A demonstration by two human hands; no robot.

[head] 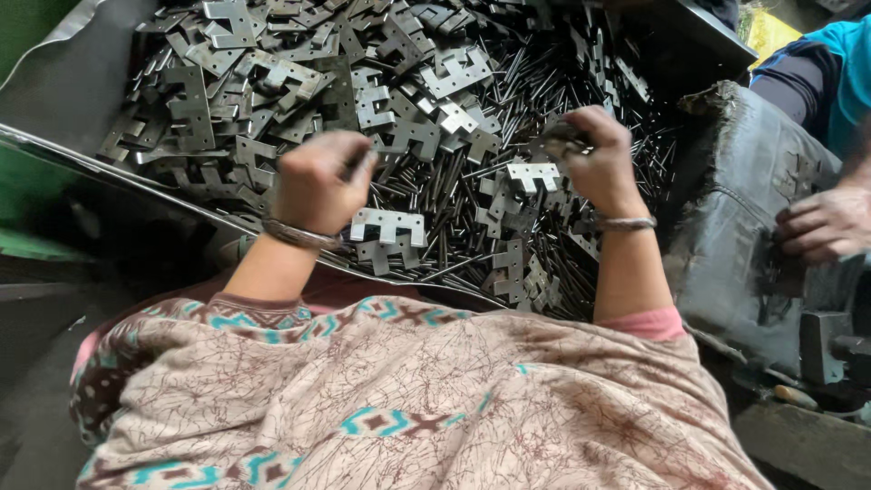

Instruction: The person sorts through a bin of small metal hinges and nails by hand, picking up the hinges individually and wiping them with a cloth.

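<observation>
My left hand [318, 180] is closed in a fist over a heap of grey stamped metal plates [272, 82] and thin dark metal pins [454, 181]; something thin pokes out between its fingers, too small to name. My right hand [594, 159] is closed on a small bundle of the dark pins, just above the pile. Both wrists wear metal bangles. A pale notched plate [390, 224] lies just right of my left wrist, and another [533, 172] lies left of my right hand.
The parts lie in a large metal tray [82, 150] with a raised rim. A dark worn block [753, 227] stands at the right, where another person's hand [830, 222] rests. A patterned shawl [408, 399] covers my lap.
</observation>
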